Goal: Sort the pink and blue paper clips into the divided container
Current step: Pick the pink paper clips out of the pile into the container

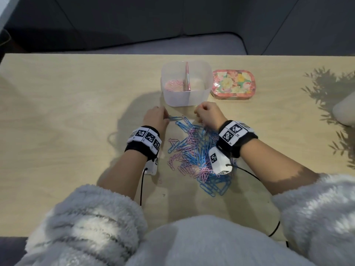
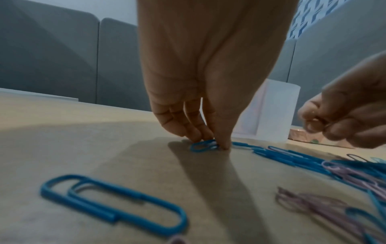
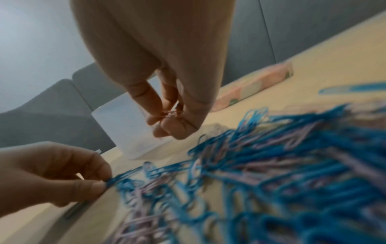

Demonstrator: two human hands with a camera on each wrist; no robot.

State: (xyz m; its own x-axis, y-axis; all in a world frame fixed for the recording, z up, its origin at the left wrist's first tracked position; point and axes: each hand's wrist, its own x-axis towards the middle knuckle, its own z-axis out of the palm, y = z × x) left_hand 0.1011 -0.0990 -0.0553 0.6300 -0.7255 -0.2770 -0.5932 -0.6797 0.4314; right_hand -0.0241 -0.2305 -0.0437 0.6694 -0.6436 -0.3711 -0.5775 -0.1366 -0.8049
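A heap of pink and blue paper clips (image 1: 199,152) lies on the wooden table between my wrists. Behind it stands the translucent divided container (image 1: 185,100), with pink clips (image 1: 173,85) in its left compartment. My left hand (image 1: 156,117) pinches a blue clip (image 2: 203,146) against the table at the heap's far left edge. My right hand (image 1: 208,114) hovers just in front of the container, fingers curled round pink clips (image 3: 170,113).
A floral tin lid (image 1: 233,84) lies right of the container. A single blue clip (image 2: 108,203) lies apart near my left wrist. A pale rounded object (image 1: 345,110) sits at the table's right edge. A grey sofa stands beyond the table.
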